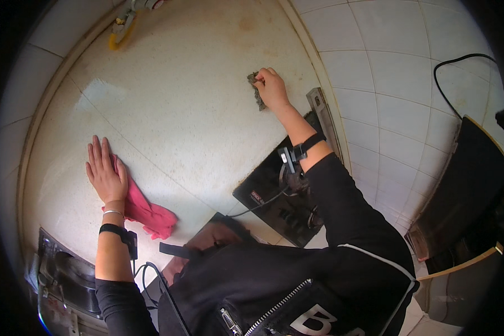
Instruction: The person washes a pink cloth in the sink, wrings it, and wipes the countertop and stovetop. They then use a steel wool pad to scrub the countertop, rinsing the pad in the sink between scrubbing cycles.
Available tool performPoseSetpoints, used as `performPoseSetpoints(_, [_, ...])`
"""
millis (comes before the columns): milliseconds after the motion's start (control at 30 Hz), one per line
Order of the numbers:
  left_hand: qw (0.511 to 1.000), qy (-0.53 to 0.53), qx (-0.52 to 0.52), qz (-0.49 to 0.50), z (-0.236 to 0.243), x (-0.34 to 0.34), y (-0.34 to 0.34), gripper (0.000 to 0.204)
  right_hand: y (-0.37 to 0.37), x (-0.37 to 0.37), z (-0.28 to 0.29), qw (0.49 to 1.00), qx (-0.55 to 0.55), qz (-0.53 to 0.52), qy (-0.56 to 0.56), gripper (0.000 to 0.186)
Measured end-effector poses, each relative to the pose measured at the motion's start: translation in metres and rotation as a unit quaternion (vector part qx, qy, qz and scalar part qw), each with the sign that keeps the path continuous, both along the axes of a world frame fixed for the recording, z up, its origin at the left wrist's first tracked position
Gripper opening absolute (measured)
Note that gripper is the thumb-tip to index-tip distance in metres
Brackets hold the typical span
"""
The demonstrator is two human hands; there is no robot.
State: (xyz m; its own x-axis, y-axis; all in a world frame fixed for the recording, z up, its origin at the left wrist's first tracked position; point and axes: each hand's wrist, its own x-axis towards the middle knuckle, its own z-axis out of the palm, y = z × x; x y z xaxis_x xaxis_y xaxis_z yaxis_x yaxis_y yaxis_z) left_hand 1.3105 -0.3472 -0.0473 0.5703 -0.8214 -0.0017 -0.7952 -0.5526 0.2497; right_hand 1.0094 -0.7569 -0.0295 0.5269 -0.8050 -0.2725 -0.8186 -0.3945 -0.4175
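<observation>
My left hand [107, 172] lies flat with its fingers stretched out on the pale, speckled countertop [179, 117]. Its inner edge rests against a crumpled pink cloth [145, 210], partly hidden under the palm. Farther off to the right, my right hand [271, 88] is closed on a grey-brown wire scourer [259, 101], which touches the surface. Part of the scourer is covered by my fingers.
A black gas hob [277, 193] sits under my right forearm, with a metal strip [323, 112] by the tiled wall [386, 106]. A steel sink [67, 274] is at lower left. A yellow hose piece [116, 40] lies at the far end. A whitish patch [101, 93] marks the countertop.
</observation>
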Motion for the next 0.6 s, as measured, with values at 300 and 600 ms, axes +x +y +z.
performPoseSetpoints(300, [1.0,-0.004,-0.004,0.001,0.0,0.001,0.0,0.064,-0.001,0.004,-0.009,0.992,-0.12,0.034,0.016,0.011])
performPoseSetpoints(600, [1.0,-0.013,-0.009,-0.006,0.001,0.001,0.001,0.063,0.004,0.007,0.001,0.993,-0.115,0.022,0.031,0.012])
